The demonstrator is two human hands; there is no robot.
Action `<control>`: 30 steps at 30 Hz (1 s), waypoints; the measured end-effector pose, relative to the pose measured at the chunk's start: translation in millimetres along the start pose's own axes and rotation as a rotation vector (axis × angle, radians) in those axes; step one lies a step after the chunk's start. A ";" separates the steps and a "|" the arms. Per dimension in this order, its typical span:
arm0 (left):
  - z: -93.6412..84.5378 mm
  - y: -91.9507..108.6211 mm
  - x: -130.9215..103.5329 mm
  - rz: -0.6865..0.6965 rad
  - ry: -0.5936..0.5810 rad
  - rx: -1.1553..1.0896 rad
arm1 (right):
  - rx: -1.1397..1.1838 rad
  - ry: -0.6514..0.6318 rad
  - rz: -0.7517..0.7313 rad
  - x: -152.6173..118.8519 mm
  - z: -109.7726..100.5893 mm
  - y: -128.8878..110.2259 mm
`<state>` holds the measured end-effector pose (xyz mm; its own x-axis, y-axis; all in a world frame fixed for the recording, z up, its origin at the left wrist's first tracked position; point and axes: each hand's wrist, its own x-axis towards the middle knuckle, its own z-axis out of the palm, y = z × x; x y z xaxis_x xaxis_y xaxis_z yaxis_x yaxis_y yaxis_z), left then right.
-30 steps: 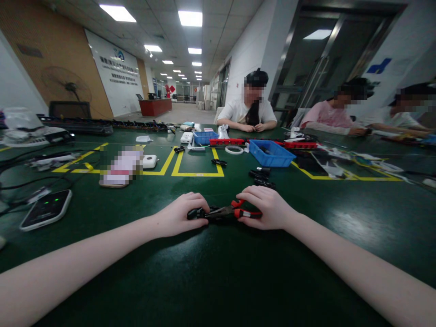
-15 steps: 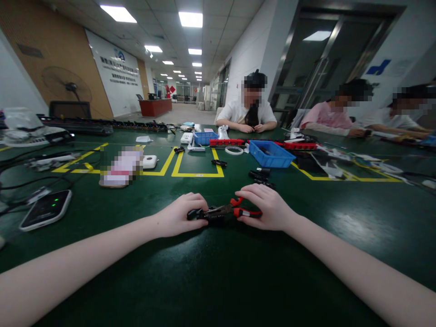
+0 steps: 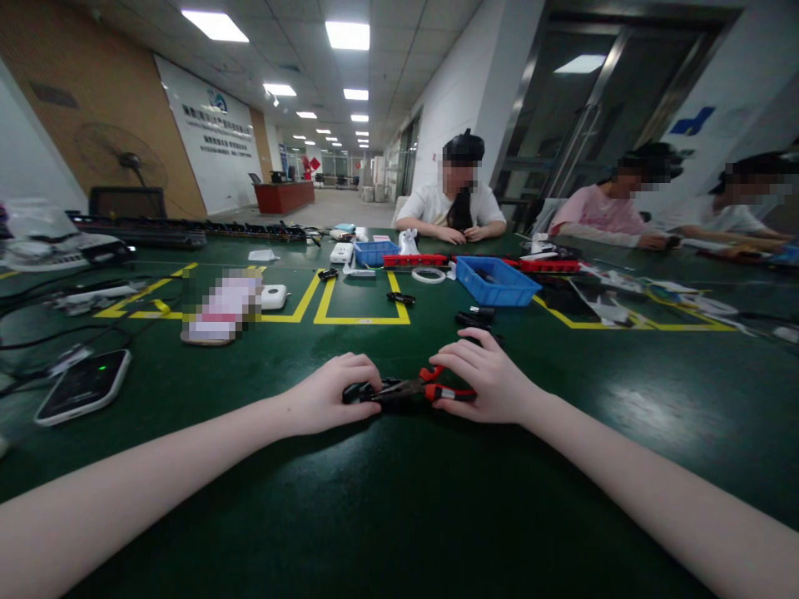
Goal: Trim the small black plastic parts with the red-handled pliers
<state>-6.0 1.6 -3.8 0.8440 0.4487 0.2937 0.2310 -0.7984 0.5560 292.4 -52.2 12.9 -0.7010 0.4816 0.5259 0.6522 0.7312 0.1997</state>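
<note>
My left hand point(image 3: 340, 391) is closed around a small black part point(image 3: 354, 393) low over the green table point(image 3: 374, 516). In my right hand point(image 3: 493, 374) are pliers point(image 3: 450, 394) with red and black handles, which are spread apart. The jaws of the pliers point left and meet the dark part beside my left fingertips; the exact contact is too dark to make out. Just beyond my right hand lie several small black pieces point(image 3: 471, 319).
A blue bin point(image 3: 496, 283) and a smaller blue bin point(image 3: 375, 253) stand farther back. Left are a pixelated phone point(image 3: 221, 312), a white box point(image 3: 273, 296) and a black device point(image 3: 84, 387). A person in white point(image 3: 459, 191) sits opposite; two more people sit at the right.
My right index finger has lifted slightly, and the pliers have shifted a little to the left. My left hand stays where it was.
</note>
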 end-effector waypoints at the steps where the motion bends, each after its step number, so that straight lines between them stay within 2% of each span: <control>1: -0.1 0.2 0.1 0.001 -0.001 0.002 | -0.002 0.000 -0.003 -0.2 0.1 0.2; 17: -0.7 0.5 -0.3 -0.013 -0.012 0.016 | 0.027 -0.053 0.019 -0.8 -0.7 4.2; 30: -0.9 1.0 0.5 0.004 -0.007 0.026 | 0.061 -0.052 0.056 -0.5 2.1 -2.6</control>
<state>-5.8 1.4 -2.3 0.8484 0.4428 0.2901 0.2401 -0.8102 0.5347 290.4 -53.4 10.4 -0.6788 0.5463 0.4907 0.6733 0.7297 0.1191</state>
